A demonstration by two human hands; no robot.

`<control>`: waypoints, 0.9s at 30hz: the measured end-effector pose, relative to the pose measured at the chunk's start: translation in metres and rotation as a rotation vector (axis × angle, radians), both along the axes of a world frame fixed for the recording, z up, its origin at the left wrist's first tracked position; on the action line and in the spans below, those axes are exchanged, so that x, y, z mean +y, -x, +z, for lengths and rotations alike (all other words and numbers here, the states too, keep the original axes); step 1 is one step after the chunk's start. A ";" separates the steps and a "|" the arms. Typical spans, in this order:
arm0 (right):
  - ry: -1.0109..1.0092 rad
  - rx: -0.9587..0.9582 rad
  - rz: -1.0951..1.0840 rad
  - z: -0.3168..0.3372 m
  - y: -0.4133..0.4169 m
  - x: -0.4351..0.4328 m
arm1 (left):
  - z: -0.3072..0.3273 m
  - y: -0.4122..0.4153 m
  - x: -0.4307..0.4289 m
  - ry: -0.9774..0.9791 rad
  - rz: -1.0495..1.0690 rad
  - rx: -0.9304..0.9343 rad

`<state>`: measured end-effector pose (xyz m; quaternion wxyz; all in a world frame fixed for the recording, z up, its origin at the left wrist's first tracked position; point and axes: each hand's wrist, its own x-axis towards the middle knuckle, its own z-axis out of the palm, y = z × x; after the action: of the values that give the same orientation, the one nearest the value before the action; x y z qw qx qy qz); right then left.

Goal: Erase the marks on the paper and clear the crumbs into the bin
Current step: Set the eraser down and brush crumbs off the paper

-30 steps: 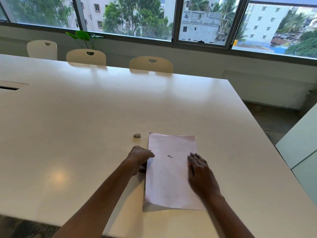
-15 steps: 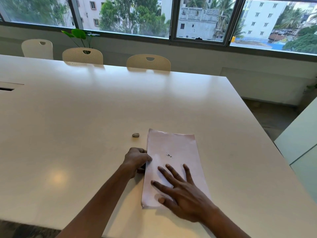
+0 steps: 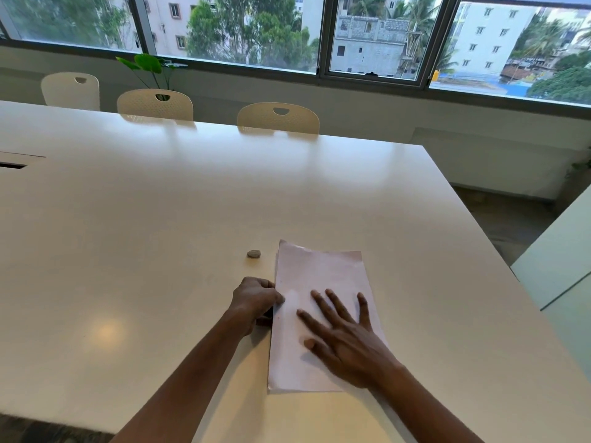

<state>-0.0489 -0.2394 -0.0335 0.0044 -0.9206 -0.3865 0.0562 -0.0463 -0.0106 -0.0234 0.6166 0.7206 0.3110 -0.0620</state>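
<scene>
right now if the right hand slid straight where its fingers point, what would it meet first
Only more paper, then bare table past its far edge. The eraser lies left of that line, so the right hand probably misses it.

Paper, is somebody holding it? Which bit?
The left hand pinches the paper at its left edge, about midway along. The right hand only presses flat on it, fingers spread.
</scene>
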 end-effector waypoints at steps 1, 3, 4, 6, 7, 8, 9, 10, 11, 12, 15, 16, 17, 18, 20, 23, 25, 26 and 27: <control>0.006 -0.023 -0.062 0.000 -0.007 0.000 | 0.000 0.000 0.000 -0.005 0.001 -0.002; -0.001 -0.042 -0.113 0.003 -0.014 0.003 | 0.000 0.001 -0.001 -0.018 -0.009 -0.003; -0.016 -0.034 -0.087 0.005 -0.014 0.006 | 0.000 0.001 -0.001 -0.017 -0.012 -0.004; -0.056 -0.020 0.014 0.006 -0.007 0.014 | 0.000 0.001 0.000 -0.011 -0.014 -0.005; -0.063 -0.015 0.046 0.006 -0.004 0.017 | 0.000 0.001 0.000 -0.011 -0.013 -0.006; -0.061 -0.003 0.042 0.005 -0.004 0.016 | 0.001 0.001 0.000 -0.007 -0.009 -0.007; -0.066 0.012 0.005 0.003 -0.007 0.013 | 0.001 0.002 -0.001 -0.004 -0.005 -0.007; -0.085 0.021 -0.043 0.001 -0.015 0.011 | 0.001 0.002 0.000 -0.003 0.003 -0.008; -0.119 0.026 -0.104 -0.001 -0.021 0.006 | 0.001 0.002 -0.001 0.000 0.007 -0.006; -0.190 0.025 -0.184 -0.001 -0.027 0.000 | 0.000 0.002 -0.002 0.004 0.011 -0.004; -0.557 -0.067 -0.495 0.003 -0.041 -0.016 | -0.003 0.002 0.000 0.017 0.027 -0.006; -0.632 -0.086 -0.603 0.005 -0.044 -0.022 | -0.004 0.002 0.002 0.027 0.034 -0.006; -0.667 -0.091 -0.691 0.006 -0.047 -0.029 | -0.005 0.002 0.002 0.043 0.039 -0.006; -0.669 -0.079 -0.757 0.009 -0.048 -0.035 | -0.005 0.003 0.002 0.062 0.045 -0.008; -0.661 -0.001 -0.839 0.012 -0.050 -0.045 | -0.004 0.004 0.002 0.104 0.043 -0.014; -0.705 0.172 -0.878 0.016 -0.051 -0.054 | 0.000 0.003 0.005 0.191 0.038 -0.024; -0.782 0.280 -0.887 0.016 -0.054 -0.059 | 0.005 0.000 0.005 0.252 0.030 -0.033; -0.851 0.362 -0.889 0.019 -0.054 -0.059 | 0.008 -0.002 0.005 0.272 0.020 -0.037; -0.947 0.474 -0.903 0.017 -0.057 -0.061 | 0.012 -0.004 0.004 0.286 0.003 -0.043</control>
<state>0.0078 -0.3005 -0.0162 0.5126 -0.8532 0.0625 0.0737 -0.0427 -0.0065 -0.0118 0.7195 0.6262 0.2867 -0.0892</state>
